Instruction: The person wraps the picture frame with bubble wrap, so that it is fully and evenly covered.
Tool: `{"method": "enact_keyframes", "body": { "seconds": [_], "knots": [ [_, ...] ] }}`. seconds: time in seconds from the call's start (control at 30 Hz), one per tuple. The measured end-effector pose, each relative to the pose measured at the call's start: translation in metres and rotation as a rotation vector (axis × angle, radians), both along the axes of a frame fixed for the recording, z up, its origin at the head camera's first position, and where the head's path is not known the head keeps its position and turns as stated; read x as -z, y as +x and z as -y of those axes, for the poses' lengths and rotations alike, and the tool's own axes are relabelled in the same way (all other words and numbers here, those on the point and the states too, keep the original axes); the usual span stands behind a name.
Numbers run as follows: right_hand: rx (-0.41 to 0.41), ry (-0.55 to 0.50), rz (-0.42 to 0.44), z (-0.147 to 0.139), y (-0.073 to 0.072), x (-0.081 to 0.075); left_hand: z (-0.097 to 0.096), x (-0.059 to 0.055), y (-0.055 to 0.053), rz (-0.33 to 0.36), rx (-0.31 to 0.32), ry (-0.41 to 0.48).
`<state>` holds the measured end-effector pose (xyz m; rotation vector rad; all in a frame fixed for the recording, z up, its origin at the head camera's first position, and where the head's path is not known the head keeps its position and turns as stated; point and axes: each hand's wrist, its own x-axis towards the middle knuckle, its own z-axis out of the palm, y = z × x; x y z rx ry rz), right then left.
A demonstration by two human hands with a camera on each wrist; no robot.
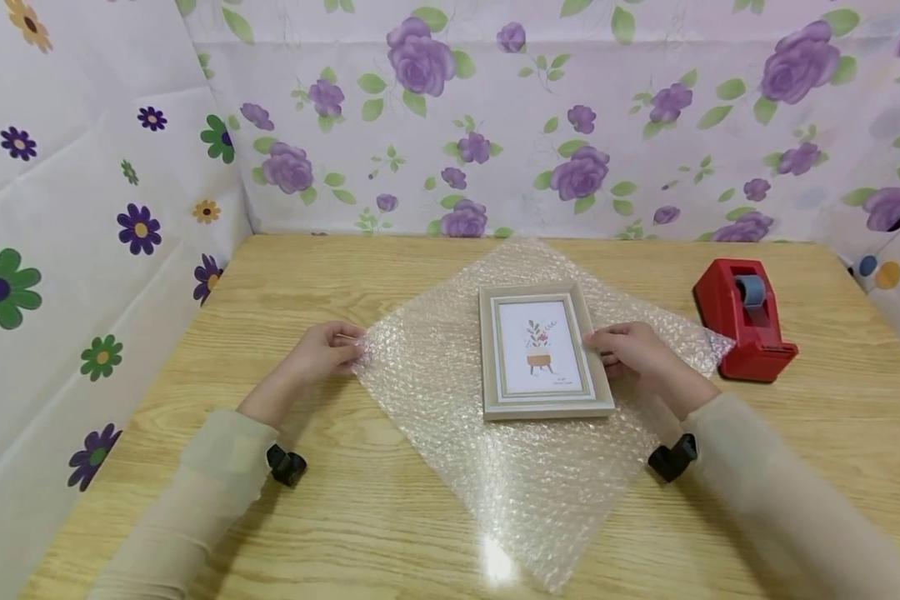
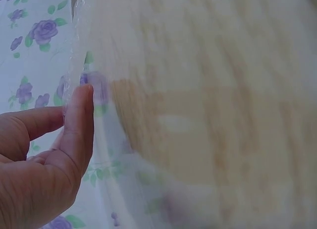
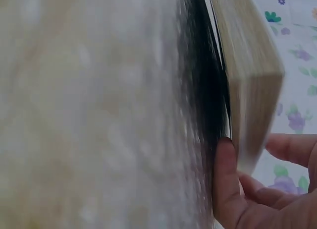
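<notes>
A sheet of clear bubble wrap (image 1: pixel 435 375) lies cornerwise over the wooden table, a picture frame (image 1: pixel 542 350) face up on it, right of its middle. The frame has a pale wood border around a print of a potted plant. My left hand (image 1: pixel 324 350) pinches the sheet's left corner between thumb and fingers; in the left wrist view the bubble wrap (image 2: pixel 99 50) runs off from the fingertips. At the picture frame's right side, my right hand (image 1: pixel 637 354) grips the edge. The right wrist view shows its fingers around the picture frame's side (image 3: pixel 255 100).
A red tape dispenser (image 1: pixel 742 325) with a roll of tape stands at the right, right by the bubble wrap's right corner. Flower-print cloth (image 1: pixel 495 117) hangs behind the wooden table (image 1: pixel 345 517) and along its sides.
</notes>
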<state>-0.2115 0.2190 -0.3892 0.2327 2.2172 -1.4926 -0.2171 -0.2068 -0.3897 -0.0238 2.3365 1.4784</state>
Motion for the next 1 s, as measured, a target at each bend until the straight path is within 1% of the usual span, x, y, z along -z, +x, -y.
{"method": "enact_keyframes", "body": {
  "seconds": [0.13, 0.37, 0.63, 0.77, 1.0],
  "knots": [
    [-0.025, -0.016, 0.010, -0.0019, -0.0010, -0.0009, 0.0003, 0.0004, 0.0000, 0.010, 0.000, 0.006],
    [0.002, -0.018, 0.040, 0.0001, -0.0012, -0.0033, 0.0003, 0.0023, 0.0009, 0.003, 0.023, 0.026],
    [0.017, -0.044, 0.059, 0.0002, -0.0028, -0.0038, -0.0003, 0.0014, 0.0016, 0.002, 0.029, 0.041],
    [0.017, -0.053, 0.053, 0.0003, -0.0030, -0.0049, -0.0002, 0.0008, 0.0003, 0.000, 0.027, 0.026],
    [0.022, 0.004, 0.018, 0.0024, -0.0001, -0.0039, -0.0004, -0.0004, -0.0011, 0.028, 0.009, 0.007]
  ]
}}
